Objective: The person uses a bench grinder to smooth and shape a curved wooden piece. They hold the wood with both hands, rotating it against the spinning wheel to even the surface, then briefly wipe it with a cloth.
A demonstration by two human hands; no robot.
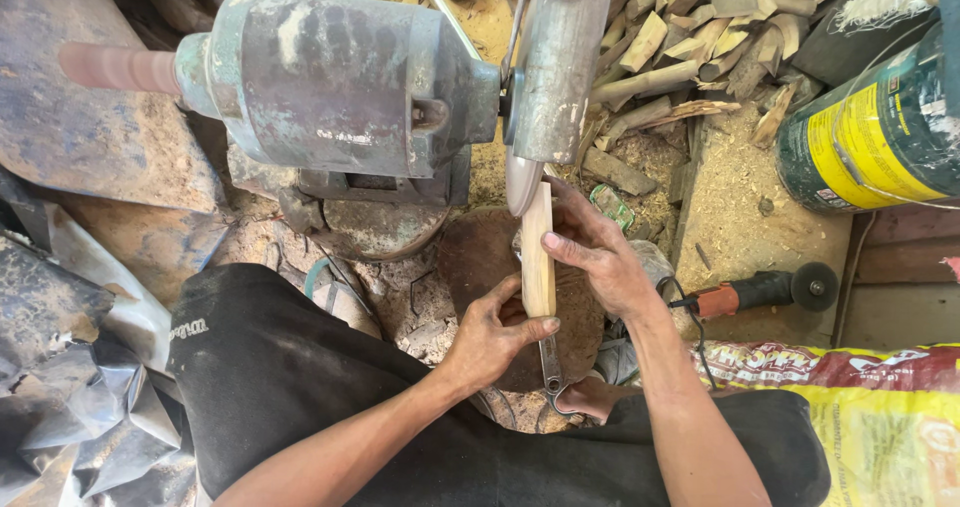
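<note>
While both hands close on it, one pale wooden stick [538,257] stands near centre of view, lengthwise toward the machine, its far tip touching the grinding wheel [522,182]; left hand [490,332], grip wrapped around the near end of the stick, thumb laid across its face; right hand [600,257], grip narrow, fingers [565,250] pressed flat along the stick's right side nearer the wheel; a metal wrench [551,367] lies beneath the near end of the stick, partly hidden by the left hand

Item, bench grinder [330,82]: grey-green motor body, worn paint, a pinkish spindle end [120,67] on its left; a metal guard [560,62] covers the upper part of the wheel

Item, wood offcuts [690,37]: heap of pale pieces behind the wheel, sawdust spread over the ground around them

Item, angle grinder [770,289]: black and orange, lying to the right of the right hand, apart from it, cord running toward the forearm

Item, green and yellow can [880,132]: on its side at the right edge

Item, yellow and red printed sack [870,417]: lower right, beside the right forearm

Item, black trousers [280,367]: the person's own legs, lower left to lower centre
</note>
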